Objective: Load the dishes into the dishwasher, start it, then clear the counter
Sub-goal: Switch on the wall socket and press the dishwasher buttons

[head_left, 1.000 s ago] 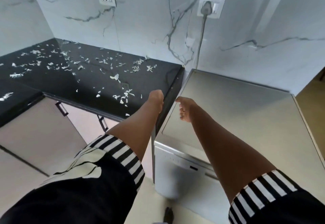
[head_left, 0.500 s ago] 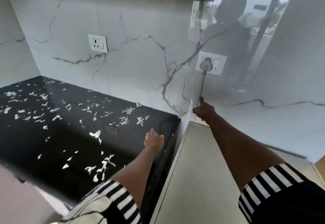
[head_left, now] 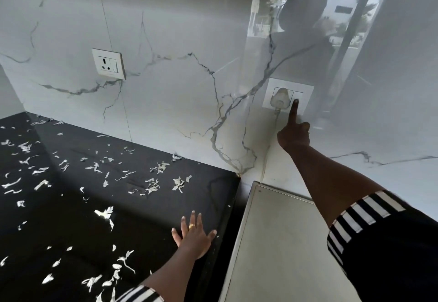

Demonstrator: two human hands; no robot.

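Noting the right grip (head_left: 294, 133) raised to the socket plate (head_left: 305, 88) on the wall: index finger (head_left: 294, 112) straight with its tip on the rocker switch (head_left: 298, 96), other fingers curled in, pinching nothing. The left grip (head_left: 193, 237) lies spread, palm down, flat on the black tabletop (head_left: 154, 218) near its right edge, apparently bracing the reach. The dishwasher (head_left: 279, 242) stands just beside that edge, lower right; only its pale top shows, and the door, controls and dishes are out of view. Judged step: switching on mains power to start the machine. The switch is small and stiff, so it wants a one-fingertip push and no grasp. The white plug (head_left: 280, 99) sits in the socket just left of it, so the finger must land clear of the plug. The cord (head_left: 276, 121) looks thin and limp and drops behind the dishwasher; best not snagged. The dishwasher itself reads heavy and rigid, with a smooth top that gives no purchase. Where to take hold of the door cannot be told from here. White scraps (head_left: 104, 213) lie scattered across the tabletop, so clearing is not yet done. What they are is unclear, but they look thin, feather-light and flat on a glossy surface. Pinching each would be slow. A flat hand sweeping them to the tabletop edge into a cupped palm seems better, done gently, since they could scatter.
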